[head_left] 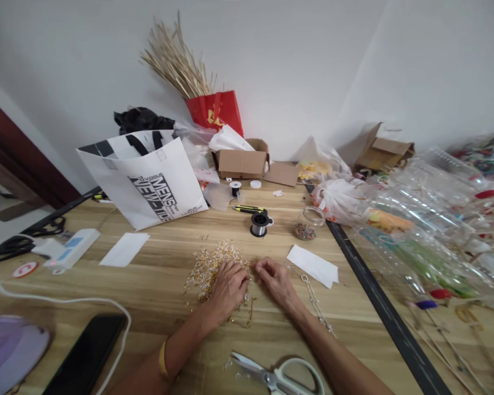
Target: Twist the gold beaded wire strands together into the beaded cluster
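Note:
A loose heap of small gold and clear beads [206, 269] lies on the wooden table. My left hand [230, 285] is over its right side, fingers bent down among the beads; their tips are hidden. Just right of the heap, my right hand [274, 277] rests with its fingers curled in and pressed together; anything between them is too small to make out. A short gold chain [250, 317] trails below the heap. Right of my right wrist lies a beaded strand with a ring at its end [312, 299]. White-handled scissors [271, 377] lie between my forearms, blades partly parted.
Beyond my hands stand a spool of silver wire [258, 225] and a glass jar of dark beads [308, 224]. White paper [313, 265] lies at right, plastic bottles [399, 258] farther right. A white bag [148, 181], power strip [74, 249] and phone [86, 354] occupy the left.

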Available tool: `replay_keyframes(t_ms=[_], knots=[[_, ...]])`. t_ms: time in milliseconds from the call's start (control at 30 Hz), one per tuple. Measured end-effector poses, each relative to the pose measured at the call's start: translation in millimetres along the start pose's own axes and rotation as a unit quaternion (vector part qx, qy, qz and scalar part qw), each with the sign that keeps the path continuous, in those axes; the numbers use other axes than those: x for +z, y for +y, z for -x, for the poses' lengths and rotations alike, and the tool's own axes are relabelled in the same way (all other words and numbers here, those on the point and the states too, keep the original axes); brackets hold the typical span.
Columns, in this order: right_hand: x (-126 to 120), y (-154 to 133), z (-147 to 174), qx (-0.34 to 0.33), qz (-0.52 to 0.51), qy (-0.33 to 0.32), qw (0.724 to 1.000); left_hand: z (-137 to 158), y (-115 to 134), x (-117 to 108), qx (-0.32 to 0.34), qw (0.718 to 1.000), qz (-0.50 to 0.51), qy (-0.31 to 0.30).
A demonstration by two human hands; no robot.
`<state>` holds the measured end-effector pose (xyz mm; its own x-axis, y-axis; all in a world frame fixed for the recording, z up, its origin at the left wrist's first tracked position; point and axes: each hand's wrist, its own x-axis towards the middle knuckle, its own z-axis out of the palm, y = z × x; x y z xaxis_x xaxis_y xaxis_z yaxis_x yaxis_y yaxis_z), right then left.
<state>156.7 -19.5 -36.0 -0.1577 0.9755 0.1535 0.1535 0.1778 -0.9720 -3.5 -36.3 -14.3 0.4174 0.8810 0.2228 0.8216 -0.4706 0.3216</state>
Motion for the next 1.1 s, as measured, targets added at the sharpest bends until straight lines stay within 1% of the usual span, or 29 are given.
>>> replay_keyframes(t_ms=[167, 367, 500, 600, 667, 767, 900, 1000, 1100], knots=[[-1.6, -0.8, -0.6, -0.013, 0.012, -0.033, 0.999, 0.6, 0.0, -0.1, -0.003, 1.0, 0.007, -0.001], [-2.7, -7.4, 0.5, -0.001, -0.021, -0.059, 0.998, 1.0, 0.6, -1.2, -0.005, 1.0, 0.022, -0.001], [-2.0, -9.6, 1.4, 0.012, -0.063, -0.057, 0.996, 1.8, -0.3, 1.7, -0.003, 0.999, 0.031, 0.011], [0.2, -7.6, 2.2, 0.041, -0.111, -0.058, 0.991, 2.3, 0.2, 2.6, 0.008, 0.998, 0.047, 0.036], [1.8, -7.0, 3.3, 0.058, -0.148, -0.055, 0.986, 2.3, 1.6, 1.2, 0.013, 0.996, 0.07, 0.048], [3.1, -10.1, 5.7, 0.061, -0.191, -0.047, 0.979, 2.3, 4.7, -3.2, 0.003, 0.991, 0.123, 0.045], [3.2, -17.5, 8.8, 0.057, -0.239, -0.04, 0.968, 3.8, 7.9, -8.5, -0.051, 0.972, 0.224, 0.043], [3.8, -18.6, 9.8, 0.048, -0.27, -0.035, 0.961, 4.9, 8.7, -10.2, -0.091, 0.944, 0.317, 0.009], [4.9, -16.0, 9.7, 0.045, -0.304, -0.037, 0.951, 4.7, 9.3, -11.0, -0.1, 0.916, 0.388, -0.015]])
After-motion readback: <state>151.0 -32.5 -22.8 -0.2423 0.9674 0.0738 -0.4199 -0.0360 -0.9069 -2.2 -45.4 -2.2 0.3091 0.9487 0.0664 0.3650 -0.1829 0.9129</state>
